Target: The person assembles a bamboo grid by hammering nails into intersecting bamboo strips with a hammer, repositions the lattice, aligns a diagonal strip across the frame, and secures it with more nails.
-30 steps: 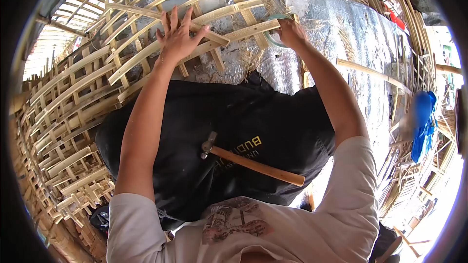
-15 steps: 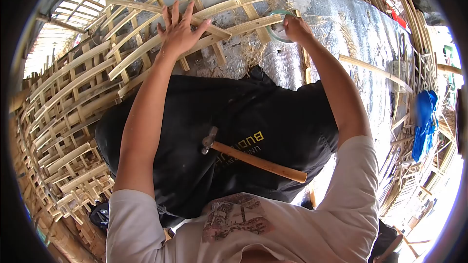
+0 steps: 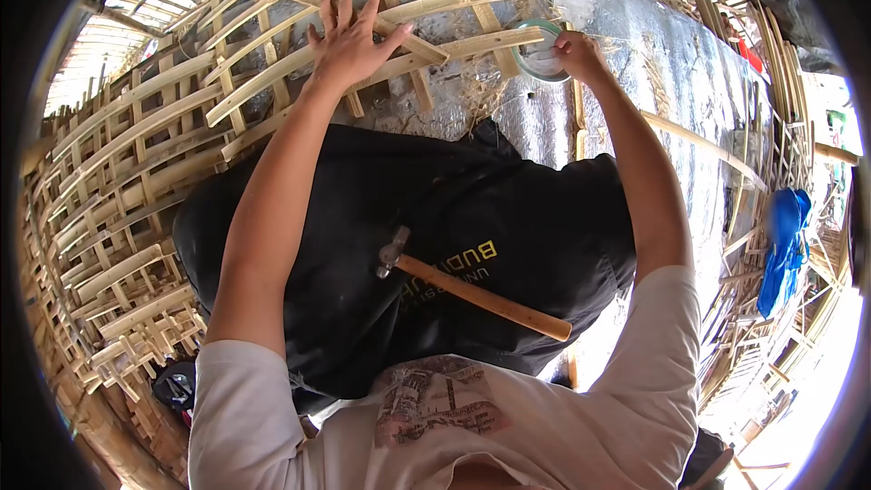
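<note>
My left hand [image 3: 349, 41] lies with fingers spread on a diagonal bamboo strip [image 3: 425, 47] that crosses the woven bamboo lattice [image 3: 259, 86]. At the right end of a long strip, my right hand [image 3: 579, 54] pinches something too small to make out, at the rim of a round, pale green-edged dish [image 3: 535, 70]. What the dish holds is unclear. A hammer [image 3: 481, 295] with a wooden handle rests on the black cloth [image 3: 363, 209] over my lap, its metal head toward the left.
A silvery sheet [image 3: 676, 63] spreads beneath the lattice and to the right. A loose bamboo strip [image 3: 703, 143] lies across it. Blue plastic [image 3: 785, 249] hangs at the right near stacked bamboo. More lattice fills the left side.
My right hand has shifted from the strip's end to the dish's right side, more of which shows. My left hand stays spread on the bamboo. The view has shifted slightly.
</note>
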`<state>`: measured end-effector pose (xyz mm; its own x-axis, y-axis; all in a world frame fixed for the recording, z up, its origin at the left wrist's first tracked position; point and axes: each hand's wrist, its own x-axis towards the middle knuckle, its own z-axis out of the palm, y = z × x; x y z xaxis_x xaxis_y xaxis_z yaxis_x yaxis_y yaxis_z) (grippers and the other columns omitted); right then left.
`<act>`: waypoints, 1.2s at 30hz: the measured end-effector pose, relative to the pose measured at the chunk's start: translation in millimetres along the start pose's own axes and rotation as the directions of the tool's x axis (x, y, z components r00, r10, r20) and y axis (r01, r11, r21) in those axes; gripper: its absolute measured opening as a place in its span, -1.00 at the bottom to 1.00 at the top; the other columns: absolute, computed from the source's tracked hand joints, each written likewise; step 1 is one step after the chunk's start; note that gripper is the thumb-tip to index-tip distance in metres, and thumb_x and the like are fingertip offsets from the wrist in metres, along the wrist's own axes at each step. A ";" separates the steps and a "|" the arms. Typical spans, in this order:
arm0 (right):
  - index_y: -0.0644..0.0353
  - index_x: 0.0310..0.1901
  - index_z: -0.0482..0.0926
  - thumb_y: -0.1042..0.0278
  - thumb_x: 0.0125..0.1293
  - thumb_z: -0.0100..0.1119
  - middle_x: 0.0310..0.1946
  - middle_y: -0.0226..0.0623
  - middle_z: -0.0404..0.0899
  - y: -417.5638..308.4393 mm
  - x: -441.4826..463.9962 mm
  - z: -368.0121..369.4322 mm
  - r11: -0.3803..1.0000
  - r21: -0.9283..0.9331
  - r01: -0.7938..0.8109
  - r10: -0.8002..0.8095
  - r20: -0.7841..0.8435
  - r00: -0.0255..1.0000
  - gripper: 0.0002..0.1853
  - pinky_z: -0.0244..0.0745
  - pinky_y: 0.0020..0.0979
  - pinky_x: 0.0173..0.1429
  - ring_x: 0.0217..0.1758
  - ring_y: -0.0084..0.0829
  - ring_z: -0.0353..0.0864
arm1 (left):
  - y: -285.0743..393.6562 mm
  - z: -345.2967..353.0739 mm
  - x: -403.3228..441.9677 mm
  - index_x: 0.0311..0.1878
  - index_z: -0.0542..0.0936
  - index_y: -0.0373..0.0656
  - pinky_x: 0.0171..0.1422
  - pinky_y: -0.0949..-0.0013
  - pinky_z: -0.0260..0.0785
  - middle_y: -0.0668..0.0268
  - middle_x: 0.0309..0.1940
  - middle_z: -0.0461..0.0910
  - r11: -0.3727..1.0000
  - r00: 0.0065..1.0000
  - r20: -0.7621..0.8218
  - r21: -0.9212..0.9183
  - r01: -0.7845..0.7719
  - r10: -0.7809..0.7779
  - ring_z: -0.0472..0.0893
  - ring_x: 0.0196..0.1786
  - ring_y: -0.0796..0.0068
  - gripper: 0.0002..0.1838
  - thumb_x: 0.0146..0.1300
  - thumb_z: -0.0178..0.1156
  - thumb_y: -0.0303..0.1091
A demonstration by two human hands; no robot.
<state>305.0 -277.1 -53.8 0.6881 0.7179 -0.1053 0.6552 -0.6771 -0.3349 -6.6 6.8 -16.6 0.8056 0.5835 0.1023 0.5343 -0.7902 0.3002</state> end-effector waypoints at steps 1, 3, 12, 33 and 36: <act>0.08 -0.20 0.70 0.22 0.20 0.33 -0.19 -0.15 0.74 4.9 2.5 -1.3 1.000 0.031 0.005 -0.005 0.021 1.000 -0.81 0.59 -0.21 0.08 -0.06 -0.15 0.74 | 1.0 -1.3 -0.3 0.58 0.11 0.32 0.46 -0.57 -0.24 0.19 0.65 -0.20 1.000 1.000 0.015 0.014 0.009 -0.010 -0.36 0.66 -0.05 -0.01 0.17 -0.10 0.64; 0.07 -0.19 0.70 0.18 0.17 0.31 -0.16 -0.10 0.74 7.8 5.0 -1.1 0.997 0.071 -0.011 0.009 0.029 1.000 -0.78 0.59 -0.18 0.12 -0.02 -0.10 0.73 | 3.3 -4.4 -0.1 0.59 0.10 0.30 0.50 -0.50 -0.23 0.20 0.64 -0.20 0.999 0.999 0.045 0.044 0.028 -0.030 -0.38 0.66 0.00 0.00 0.18 -0.12 0.63; 0.19 -0.33 0.63 0.18 0.06 0.35 -0.35 -0.10 0.71 -1.9 6.6 -5.9 0.983 0.156 -0.099 0.091 0.060 0.994 -0.74 0.60 -0.18 -0.01 -0.08 -0.16 0.75 | 2.9 -3.2 -0.2 0.59 0.10 0.28 0.50 -0.50 -0.22 0.19 0.64 -0.19 0.998 0.999 0.034 0.058 0.020 -0.022 -0.39 0.65 -0.01 0.00 0.18 -0.11 0.63; 0.02 -0.07 0.64 0.32 0.21 0.36 -0.05 -0.22 0.69 -13.5 -9.7 -16.0 0.986 -0.155 0.069 -0.059 0.065 0.996 -0.76 0.57 -0.14 0.17 0.08 -0.10 0.68 | 2.5 -1.7 0.9 0.60 0.06 0.31 0.51 -0.52 -0.28 0.20 0.65 -0.25 0.998 0.998 0.062 0.058 0.025 -0.028 -0.46 0.65 -0.04 0.01 0.18 -0.17 0.65; 0.04 -0.13 0.65 0.36 0.22 0.35 -0.01 -0.21 0.66 -14.2 -13.3 -13.6 0.971 -0.186 0.147 -0.125 0.123 0.984 -0.82 0.57 -0.15 0.16 0.09 -0.13 0.67 | 2.4 -2.4 0.7 0.60 0.07 0.31 0.51 -0.52 -0.28 0.20 0.65 -0.25 0.998 0.997 0.065 0.061 0.027 -0.031 -0.46 0.65 -0.05 0.01 0.18 -0.18 0.65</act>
<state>290.8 -279.2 -34.8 0.5569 0.8115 -0.1770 0.7957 -0.5823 -0.1666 -5.4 5.7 -13.5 0.8037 0.5942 0.0310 0.5704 -0.7842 0.2441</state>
